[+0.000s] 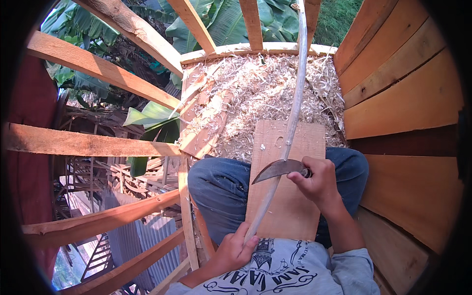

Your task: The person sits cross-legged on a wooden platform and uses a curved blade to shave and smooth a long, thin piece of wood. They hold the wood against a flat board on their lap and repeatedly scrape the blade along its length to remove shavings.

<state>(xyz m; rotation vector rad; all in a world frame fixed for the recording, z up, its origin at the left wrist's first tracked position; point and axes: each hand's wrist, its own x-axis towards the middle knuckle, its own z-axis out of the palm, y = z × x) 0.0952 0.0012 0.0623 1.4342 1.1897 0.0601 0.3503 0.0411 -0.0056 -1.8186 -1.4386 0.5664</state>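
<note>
My left hand point(235, 251) is closed around the near end of a long, pale, slightly curved wooden stick point(296, 105). The stick slants away from me, over a flat board point(295, 216) on my lap, and on past the far rail. In my right hand point(317, 179) is a knife point(277, 170) with a broad, dark, curved blade, its handle mostly hidden by my fingers. The blade lies across the stick above the board, its tip pointing left.
Curly wood shavings point(275, 93) cover the floor ahead of my knees. Wooden slats point(93, 141) stand along the left and far sides, with banana leaves point(221, 24) beyond. A plank wall point(403, 108) rises close on my right.
</note>
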